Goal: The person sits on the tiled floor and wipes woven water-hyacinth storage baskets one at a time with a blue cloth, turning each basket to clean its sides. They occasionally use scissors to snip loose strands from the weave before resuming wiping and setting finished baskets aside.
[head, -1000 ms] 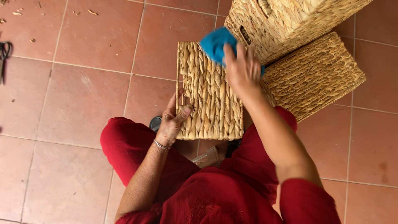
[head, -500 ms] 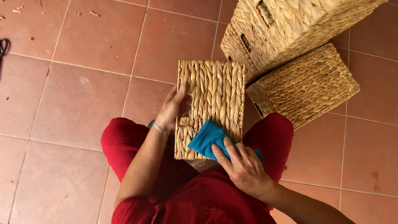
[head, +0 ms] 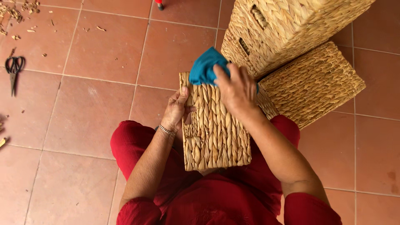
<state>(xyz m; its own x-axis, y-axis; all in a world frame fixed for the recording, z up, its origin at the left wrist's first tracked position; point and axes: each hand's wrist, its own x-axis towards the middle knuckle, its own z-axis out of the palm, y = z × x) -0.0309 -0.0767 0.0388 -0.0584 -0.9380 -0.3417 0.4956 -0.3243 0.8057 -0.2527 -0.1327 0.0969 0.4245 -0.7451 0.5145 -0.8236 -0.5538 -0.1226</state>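
My right hand point(head: 237, 89) presses a crumpled teal cloth point(head: 205, 66) against the top edge of the small rectangular woven straw basket point(head: 216, 129), centre of frame, resting on my red-trousered lap point(head: 137, 146). Fingers closed over the cloth, palm down; cloth bunches out past my fingertips toward the upper middle of the frame.

My left hand point(head: 177, 110) grips the basket's left side, thumb on the face, fingers curled into the handle slot. A thin metal bracelet point(head: 167, 131) sits at that wrist.

Doing this well, as I judge it:
- Wipe along the weave, not across it; the braid ridges will snag cloth.
- Keep the left-hand grip firm so the basket doesn't rock on my knees.
- Flatten the cloth a bit; bunched like this it only touches the high spots.
- Work edge to edge, then rotate the basket.

Around it: two larger woven straw baskets point(head: 291, 37), stacked and tilted, upper right of frame, the lower one just beside the small basket's right corner. Black scissors point(head: 14, 68) on the terracotta tile floor point(head: 104, 54), left edge, well apart. Straw scraps point(head: 16, 12) in the upper left corner.
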